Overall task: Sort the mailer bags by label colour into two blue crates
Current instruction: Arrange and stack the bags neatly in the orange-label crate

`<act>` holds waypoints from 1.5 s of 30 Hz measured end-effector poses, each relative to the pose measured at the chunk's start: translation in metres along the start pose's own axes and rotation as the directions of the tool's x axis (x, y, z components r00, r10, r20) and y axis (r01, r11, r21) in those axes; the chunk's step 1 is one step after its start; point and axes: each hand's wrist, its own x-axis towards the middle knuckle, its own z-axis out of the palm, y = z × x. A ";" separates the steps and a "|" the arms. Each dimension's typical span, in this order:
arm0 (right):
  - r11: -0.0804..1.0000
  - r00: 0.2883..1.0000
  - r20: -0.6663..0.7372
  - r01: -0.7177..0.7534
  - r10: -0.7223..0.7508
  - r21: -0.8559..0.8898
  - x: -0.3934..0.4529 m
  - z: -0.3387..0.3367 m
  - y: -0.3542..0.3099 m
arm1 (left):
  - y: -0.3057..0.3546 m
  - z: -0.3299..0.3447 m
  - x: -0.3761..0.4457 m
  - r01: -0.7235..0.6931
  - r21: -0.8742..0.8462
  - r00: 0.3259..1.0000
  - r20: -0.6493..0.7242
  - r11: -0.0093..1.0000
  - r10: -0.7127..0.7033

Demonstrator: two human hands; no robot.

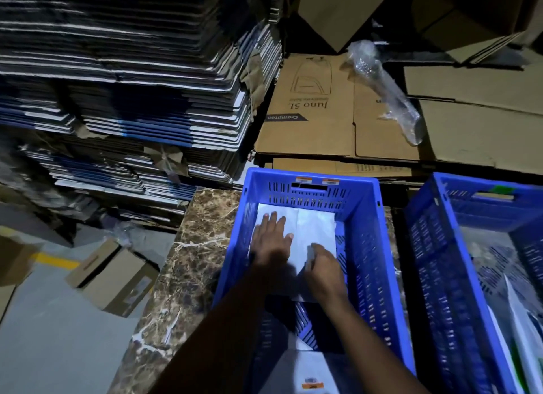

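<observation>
A white mailer lies flat on the floor of the left crate, under the left hand, whose straight fingers press on it, while the right hand pinches its near right edge. Another white mailer with an orange label sits nearer than both hands, at the crate's near end. The right crate, also blue and slotted, stands just beside, right of the right hand, holding more pale bags.
</observation>
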 end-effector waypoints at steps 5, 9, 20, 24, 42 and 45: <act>0.963 0.993 0.095 0.096 -0.074 -0.251 0.014 0.028 0.023 | -0.014 0.021 0.004 -0.052 0.150 0.999 0.009 0.987 0.052; 0.929 0.984 0.157 0.135 -0.085 -0.346 0.036 0.039 0.027 | -0.027 0.028 -0.003 -0.102 0.058 0.993 -0.054 0.993 0.105; 0.897 0.981 0.174 0.150 -0.084 -0.416 0.047 0.059 0.043 | -0.033 0.039 -0.013 -0.163 0.032 0.957 -0.237 0.986 0.166; 0.904 0.976 0.215 0.124 -0.036 -0.409 0.049 0.055 0.038 | -0.032 0.039 -0.004 -0.102 0.038 0.989 -0.107 0.994 0.106; 0.997 0.994 -0.066 0.082 -0.082 0.002 -0.060 -0.046 0.004 | 0.031 -0.036 -0.135 -0.096 0.018 0.694 0.718 0.995 0.054; 0.996 0.998 -0.052 0.039 -0.035 0.075 -0.099 -0.056 0.006 | 0.025 -0.018 -0.152 -0.246 -0.048 0.523 0.834 0.968 0.174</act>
